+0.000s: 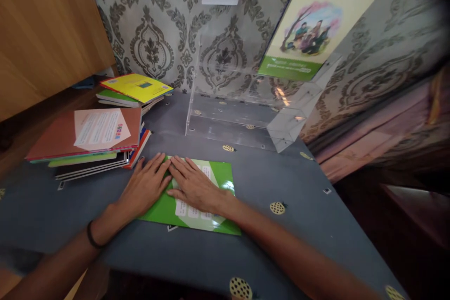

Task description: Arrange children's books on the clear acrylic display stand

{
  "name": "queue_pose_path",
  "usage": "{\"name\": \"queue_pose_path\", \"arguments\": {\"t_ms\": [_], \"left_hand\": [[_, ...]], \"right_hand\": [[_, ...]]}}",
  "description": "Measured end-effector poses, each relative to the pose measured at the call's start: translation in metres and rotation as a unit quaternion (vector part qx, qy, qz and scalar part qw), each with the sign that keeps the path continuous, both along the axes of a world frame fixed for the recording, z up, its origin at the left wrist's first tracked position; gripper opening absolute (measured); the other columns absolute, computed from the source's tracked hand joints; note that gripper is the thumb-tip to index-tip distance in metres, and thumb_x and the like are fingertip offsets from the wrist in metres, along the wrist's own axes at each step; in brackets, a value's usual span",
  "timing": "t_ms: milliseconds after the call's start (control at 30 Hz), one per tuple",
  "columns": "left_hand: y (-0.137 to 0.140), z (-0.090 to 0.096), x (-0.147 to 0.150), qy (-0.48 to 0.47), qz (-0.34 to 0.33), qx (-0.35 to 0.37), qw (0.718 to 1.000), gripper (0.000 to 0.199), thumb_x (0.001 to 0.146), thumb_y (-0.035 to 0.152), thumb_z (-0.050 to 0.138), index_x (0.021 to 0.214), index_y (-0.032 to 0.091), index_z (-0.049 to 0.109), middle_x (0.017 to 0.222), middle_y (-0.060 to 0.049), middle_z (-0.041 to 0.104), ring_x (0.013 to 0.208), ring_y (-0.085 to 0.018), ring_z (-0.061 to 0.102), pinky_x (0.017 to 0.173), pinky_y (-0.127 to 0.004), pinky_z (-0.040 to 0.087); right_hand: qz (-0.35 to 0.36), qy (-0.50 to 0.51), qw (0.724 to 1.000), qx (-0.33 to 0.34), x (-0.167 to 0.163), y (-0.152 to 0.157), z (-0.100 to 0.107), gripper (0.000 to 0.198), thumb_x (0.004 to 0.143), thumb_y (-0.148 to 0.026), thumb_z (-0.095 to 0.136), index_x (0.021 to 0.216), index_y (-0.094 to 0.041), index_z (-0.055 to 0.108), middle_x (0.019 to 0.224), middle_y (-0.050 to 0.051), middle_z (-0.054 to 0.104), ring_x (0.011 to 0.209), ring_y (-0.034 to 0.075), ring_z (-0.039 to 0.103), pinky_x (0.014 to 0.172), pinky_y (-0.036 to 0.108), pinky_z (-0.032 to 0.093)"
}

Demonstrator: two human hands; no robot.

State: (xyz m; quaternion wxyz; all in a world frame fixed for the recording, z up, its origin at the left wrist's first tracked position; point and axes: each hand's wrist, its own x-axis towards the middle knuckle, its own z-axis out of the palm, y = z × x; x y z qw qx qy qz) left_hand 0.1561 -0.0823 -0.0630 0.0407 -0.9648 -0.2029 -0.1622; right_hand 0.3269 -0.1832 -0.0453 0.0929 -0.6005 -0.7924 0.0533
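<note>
A green book (225, 225) with pale text panels lies flat on the table in front of me. My left hand (146, 187) rests on its left edge, fingers stretched out and pointing away from me. Across the upper left of the cover lies my right hand (195, 185), palm down with its fingers extended. The fingertips of both hands come close together near the book's far left corner. Neither hand grips anything. Part of the cover is hidden under the hands.
Left of the book is a stack of books (52, 138), with a yellow-topped pile (137, 86) behind it. Beyond stands a clear acrylic rack (286, 129) holding a cream and green book (316, 23) upright. Patterned wallpaper (151, 51) and a wooden panel (45, 28) bound the blue-grey tabletop (298, 248).
</note>
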Motion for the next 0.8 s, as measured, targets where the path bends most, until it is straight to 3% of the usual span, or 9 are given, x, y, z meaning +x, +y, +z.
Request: {"name": "queue_pose_path", "arguments": {"t_ms": [400, 567, 800], "left_hand": [[0.001, 0.002, -0.001, 0.001, -0.004, -0.006, 1.000, 0.046, 0.107, 0.035, 0.031, 0.134, 0.014, 0.060, 0.147, -0.021, 0.057, 0.136, -0.036, 0.056, 0.107, -0.063, 0.044], [0.003, 0.004, -0.001, 0.003, -0.004, -0.022, 1.000, 0.044, 0.107, 0.037, 0.033, 0.136, 0.016, 0.059, 0.149, -0.020, 0.057, 0.136, -0.035, 0.056, 0.109, -0.063, 0.043], [0.001, 0.003, -0.001, 0.011, 0.000, -0.011, 1.000, 0.047, 0.107, 0.037, 0.029, 0.136, 0.014, 0.058, 0.149, -0.021, 0.056, 0.138, -0.036, 0.054, 0.109, -0.063, 0.043]], "right_hand": [[-0.043, 0.003, 0.999, 0.027, 0.025, -0.035, -0.009, 0.069, 0.104, -0.049, 0.048, 0.154, -0.003, 0.040, 0.160, 0.022, 0.040, 0.154, 0.031, 0.028, 0.128, 0.048, 0.027], [-0.061, 0.013, 0.998, 0.027, 0.043, -0.058, -0.012, 0.069, 0.106, -0.053, 0.040, 0.158, -0.008, 0.035, 0.163, 0.021, 0.034, 0.155, 0.032, 0.026, 0.126, 0.056, 0.029], [-0.164, -0.012, 0.986, 0.036, 0.053, -0.082, -0.017, 0.066, 0.105, -0.054, 0.040, 0.155, -0.010, 0.040, 0.162, 0.023, 0.036, 0.154, 0.037, 0.027, 0.122, 0.061, 0.032]]}}
